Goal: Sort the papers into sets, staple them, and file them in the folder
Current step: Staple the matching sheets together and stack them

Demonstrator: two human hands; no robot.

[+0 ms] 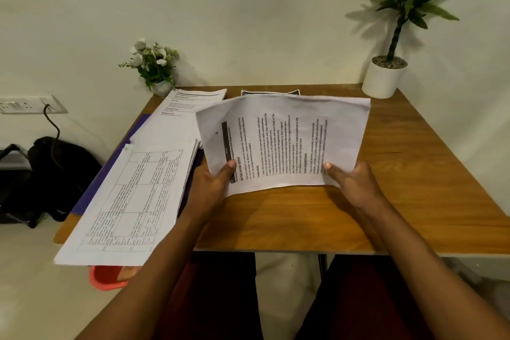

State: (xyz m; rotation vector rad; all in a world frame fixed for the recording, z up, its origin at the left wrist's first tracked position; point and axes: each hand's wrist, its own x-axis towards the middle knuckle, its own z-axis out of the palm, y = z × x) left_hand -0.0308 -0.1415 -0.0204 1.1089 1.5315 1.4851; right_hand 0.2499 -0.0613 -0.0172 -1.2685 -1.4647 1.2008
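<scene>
Fingers of the left hand and the right hand are pinched on a printed sheet, thumbs on top. The gridded papers at near left overhang the table edge and could be swept off if brushed by the left forearm. The held sheet, bowed between the grips, could be creased if pulled unevenly. It is held by its near edge and spreads far from the fingers, right of the purple folder.

wall pale, plain | desk wooden | potted plant far-right corner | black bag on floor
</scene>
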